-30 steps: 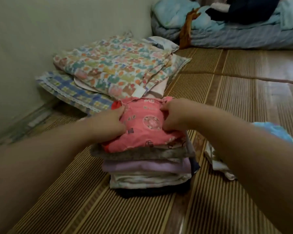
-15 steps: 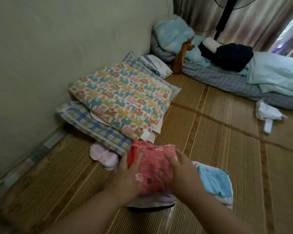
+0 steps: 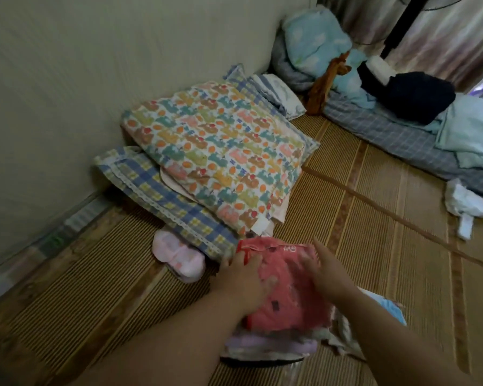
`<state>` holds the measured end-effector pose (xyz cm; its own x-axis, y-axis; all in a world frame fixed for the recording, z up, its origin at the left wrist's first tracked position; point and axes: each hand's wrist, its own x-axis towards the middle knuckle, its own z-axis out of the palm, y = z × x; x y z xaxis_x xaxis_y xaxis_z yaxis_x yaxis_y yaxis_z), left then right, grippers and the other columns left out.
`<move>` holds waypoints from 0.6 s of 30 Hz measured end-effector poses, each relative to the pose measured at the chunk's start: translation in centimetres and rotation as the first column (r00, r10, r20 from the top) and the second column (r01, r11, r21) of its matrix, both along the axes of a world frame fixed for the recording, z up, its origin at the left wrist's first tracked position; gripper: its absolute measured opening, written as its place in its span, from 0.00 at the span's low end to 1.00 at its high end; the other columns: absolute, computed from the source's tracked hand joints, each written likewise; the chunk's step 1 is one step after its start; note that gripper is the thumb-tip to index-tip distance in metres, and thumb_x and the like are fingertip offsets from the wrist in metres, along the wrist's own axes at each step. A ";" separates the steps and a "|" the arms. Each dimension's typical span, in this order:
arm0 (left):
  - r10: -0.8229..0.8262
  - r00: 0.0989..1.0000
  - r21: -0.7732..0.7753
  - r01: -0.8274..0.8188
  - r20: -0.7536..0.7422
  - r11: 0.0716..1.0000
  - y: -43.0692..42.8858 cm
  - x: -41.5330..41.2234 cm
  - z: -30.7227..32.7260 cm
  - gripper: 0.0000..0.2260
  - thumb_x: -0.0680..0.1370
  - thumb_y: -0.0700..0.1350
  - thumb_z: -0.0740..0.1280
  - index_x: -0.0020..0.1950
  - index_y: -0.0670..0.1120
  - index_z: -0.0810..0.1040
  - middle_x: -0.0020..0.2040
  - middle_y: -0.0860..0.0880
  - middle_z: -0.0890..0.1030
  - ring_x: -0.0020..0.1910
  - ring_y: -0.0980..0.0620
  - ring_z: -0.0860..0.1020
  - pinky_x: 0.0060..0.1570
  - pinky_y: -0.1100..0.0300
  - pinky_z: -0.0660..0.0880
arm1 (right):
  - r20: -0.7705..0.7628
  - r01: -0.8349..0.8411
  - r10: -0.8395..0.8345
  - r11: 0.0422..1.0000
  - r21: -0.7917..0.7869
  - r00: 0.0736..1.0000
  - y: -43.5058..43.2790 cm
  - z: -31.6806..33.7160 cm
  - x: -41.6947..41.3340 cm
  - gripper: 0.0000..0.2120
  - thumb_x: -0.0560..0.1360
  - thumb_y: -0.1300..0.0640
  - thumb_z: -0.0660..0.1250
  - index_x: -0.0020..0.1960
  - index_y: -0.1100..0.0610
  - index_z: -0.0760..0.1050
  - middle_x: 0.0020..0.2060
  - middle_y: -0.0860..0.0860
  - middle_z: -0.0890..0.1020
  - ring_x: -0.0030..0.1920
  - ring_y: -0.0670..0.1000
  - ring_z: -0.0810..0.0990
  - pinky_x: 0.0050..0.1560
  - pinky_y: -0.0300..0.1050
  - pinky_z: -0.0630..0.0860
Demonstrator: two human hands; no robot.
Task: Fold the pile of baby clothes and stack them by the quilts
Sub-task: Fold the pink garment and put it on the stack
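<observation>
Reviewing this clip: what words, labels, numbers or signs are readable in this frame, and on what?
No text can be read here.
White printed marks near the far edge of the red garment: too blurred to read.
The white tag at the near corner of the patterned quilt: no writing legible.
A green mark low on the wall: too blurred to read.

Dim, muted indoor light, brighter at the curtains (image 3: 441, 32) upper right, motion blur throughout, wide-angle bending at edges
</observation>
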<state>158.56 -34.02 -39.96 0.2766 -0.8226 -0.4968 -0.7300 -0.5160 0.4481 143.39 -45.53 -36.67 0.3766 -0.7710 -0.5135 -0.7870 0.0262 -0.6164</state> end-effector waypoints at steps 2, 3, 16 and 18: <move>0.073 0.996 -0.046 -0.071 0.047 0.996 0.4 -0.9 -2.5 0.28 0.79 0.64 0.52 0.75 0.51 0.59 0.76 0.44 0.59 0.75 0.40 0.54 0.73 0.44 0.56 | 0.065 0.068 -0.088 0.963 0.261 0.994 -1.0 -3.2 0.5 0.38 0.73 0.44 0.70 0.76 0.47 0.55 0.69 0.56 0.70 0.58 0.58 0.78 0.61 0.57 0.75; 0.134 0.988 -0.103 -0.126 0.074 0.987 0.8 -1.3 -3.5 0.26 0.79 0.62 0.53 0.73 0.51 0.62 0.74 0.44 0.63 0.74 0.41 0.58 0.72 0.46 0.57 | 0.098 0.079 -0.118 0.938 0.337 0.988 -1.0 -4.6 0.3 0.38 0.72 0.48 0.73 0.75 0.46 0.56 0.65 0.56 0.73 0.54 0.57 0.80 0.56 0.56 0.78; 0.705 0.428 0.324 -0.671 -0.566 0.667 4.2 -1.3 -10.5 0.72 0.39 0.68 0.79 0.77 0.48 0.51 0.70 0.45 0.71 0.67 0.44 0.72 0.66 0.45 0.70 | 0.270 0.033 -0.266 0.766 0.642 0.926 1.6 -11.5 -4.1 0.22 0.67 0.60 0.73 0.59 0.66 0.76 0.49 0.65 0.83 0.48 0.65 0.83 0.42 0.51 0.81; 0.703 0.355 0.369 -0.659 -0.616 0.656 4.0 -1.1 -11.1 0.70 0.38 0.65 0.81 0.75 0.53 0.54 0.64 0.48 0.76 0.61 0.45 0.76 0.62 0.45 0.74 | 0.275 0.031 -0.269 0.764 0.645 0.923 1.5 -12.1 -4.0 0.22 0.66 0.59 0.73 0.58 0.66 0.77 0.48 0.65 0.83 0.47 0.66 0.83 0.41 0.51 0.82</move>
<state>157.47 -29.98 -51.03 0.3105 -0.4818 -0.8194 0.3776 -0.7286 0.5715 139.41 -44.07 -48.79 0.5207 -0.3889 -0.7600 -0.4894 0.5935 -0.6389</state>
